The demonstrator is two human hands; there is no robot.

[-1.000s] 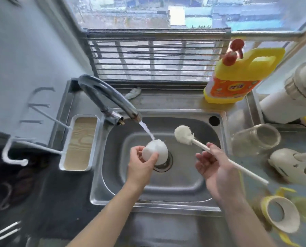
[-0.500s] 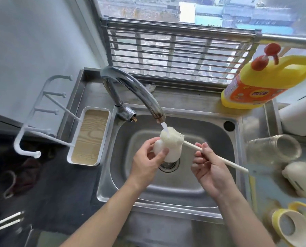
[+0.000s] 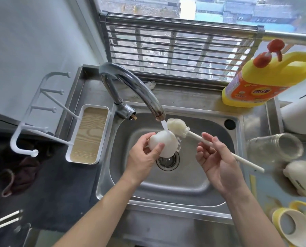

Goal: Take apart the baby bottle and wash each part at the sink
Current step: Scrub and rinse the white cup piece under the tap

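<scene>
White cap [image 3: 164, 145] in left grip [image 3: 143, 162], brush [image 3: 178, 129] beside

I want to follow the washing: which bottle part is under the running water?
The white domed cap, which the left hand holds over the sink. The clear bottle, cream cover and yellow-handled collar lie on the counter, away from the stream.

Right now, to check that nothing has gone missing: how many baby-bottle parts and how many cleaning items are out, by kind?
Bottle parts: 4 (white cap, clear bottle body, cream cover, yellow handle ring)
Cleaning items: 2 (brush, detergent bottle)
Total: 6
</scene>
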